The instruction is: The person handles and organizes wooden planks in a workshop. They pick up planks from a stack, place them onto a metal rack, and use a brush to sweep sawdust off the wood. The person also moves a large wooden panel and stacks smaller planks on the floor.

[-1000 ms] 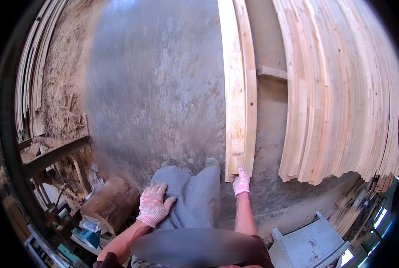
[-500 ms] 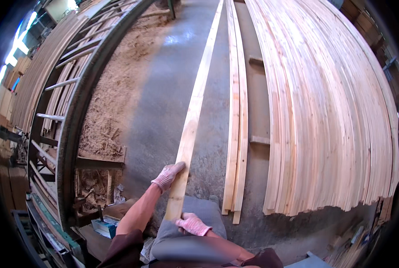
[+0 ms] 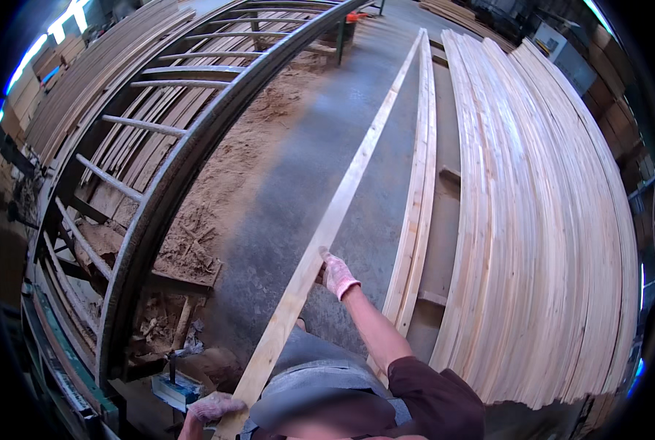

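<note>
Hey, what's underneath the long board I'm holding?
Along the middle of the long board, grey floor shows on both sides; nearer you, grey cloth covers your legs beside it. Whatever lies directly beneath is covered, so I can't tell.

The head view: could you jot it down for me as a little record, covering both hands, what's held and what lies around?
Right hand: pinkish glove, gripping the long, pale wooden board partway along
Left hand: pinkish glove, touching the board near its close end; grip unclear
Board: slanting from lower left to upper middle
Right side: narrow pale planks, then a broad pale plank stack
Left side: dark ladder-like frame, brown sawdust
Floor: grey
</note>
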Demonstrator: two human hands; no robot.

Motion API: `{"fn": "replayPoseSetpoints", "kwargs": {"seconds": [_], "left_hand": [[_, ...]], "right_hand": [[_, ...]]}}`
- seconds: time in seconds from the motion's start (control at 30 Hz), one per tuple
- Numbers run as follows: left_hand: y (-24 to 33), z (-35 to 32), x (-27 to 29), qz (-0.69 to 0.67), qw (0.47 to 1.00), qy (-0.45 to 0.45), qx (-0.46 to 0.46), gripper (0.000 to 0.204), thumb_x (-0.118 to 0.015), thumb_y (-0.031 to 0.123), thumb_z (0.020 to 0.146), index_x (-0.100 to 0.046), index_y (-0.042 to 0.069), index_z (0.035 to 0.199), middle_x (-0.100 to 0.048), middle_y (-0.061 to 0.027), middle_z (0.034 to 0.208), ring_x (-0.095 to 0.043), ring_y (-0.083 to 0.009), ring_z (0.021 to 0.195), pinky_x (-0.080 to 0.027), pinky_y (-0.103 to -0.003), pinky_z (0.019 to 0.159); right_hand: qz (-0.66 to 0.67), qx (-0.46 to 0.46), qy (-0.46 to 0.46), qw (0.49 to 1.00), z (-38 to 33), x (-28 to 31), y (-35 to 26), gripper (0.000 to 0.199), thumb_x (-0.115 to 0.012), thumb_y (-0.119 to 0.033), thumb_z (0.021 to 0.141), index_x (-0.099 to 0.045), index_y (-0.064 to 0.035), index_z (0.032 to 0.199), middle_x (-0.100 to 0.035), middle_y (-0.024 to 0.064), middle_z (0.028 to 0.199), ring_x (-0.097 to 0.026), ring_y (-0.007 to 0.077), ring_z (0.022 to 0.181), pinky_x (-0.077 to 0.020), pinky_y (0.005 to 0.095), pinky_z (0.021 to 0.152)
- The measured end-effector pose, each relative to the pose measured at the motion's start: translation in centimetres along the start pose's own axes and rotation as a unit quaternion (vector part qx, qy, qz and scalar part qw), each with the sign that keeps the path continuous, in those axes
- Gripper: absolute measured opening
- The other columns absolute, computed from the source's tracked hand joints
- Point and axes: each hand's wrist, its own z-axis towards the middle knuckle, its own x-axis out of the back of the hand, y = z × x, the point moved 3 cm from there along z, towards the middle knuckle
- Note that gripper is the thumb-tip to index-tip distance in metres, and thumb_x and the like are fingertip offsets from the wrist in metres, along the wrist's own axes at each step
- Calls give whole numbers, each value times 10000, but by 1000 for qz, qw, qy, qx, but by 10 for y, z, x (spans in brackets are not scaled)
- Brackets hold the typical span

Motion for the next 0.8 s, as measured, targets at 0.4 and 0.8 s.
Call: {"fn": "replayPoseSetpoints", "kwargs": {"seconds": [0.4, 0.8], "left_hand": [[381, 127, 163, 44, 955, 30, -291, 440, -597, 415, 971, -724, 67, 1209, -743, -99, 1110, -695, -181, 969, -553, -365, 865], [418, 128, 172, 105, 977, 175, -67, 595, -675, 579, 828, -769, 58, 1100, -774, -126, 978, -736, -274, 953, -563, -398, 898]], "right_hand": [[-158, -203, -223, 940, -15, -159, -3, 512, -744, -322, 952, -589, -51, 1358, -697, 113, 1210, -702, 275, 1102, -592, 455, 895], [-86, -102, -3, 991, 252, -24, -301, 758, -616, -619, 970, -514, -36, 1443, -637, 183, 1327, -629, 358, 1170, -502, 525, 1026]]}}
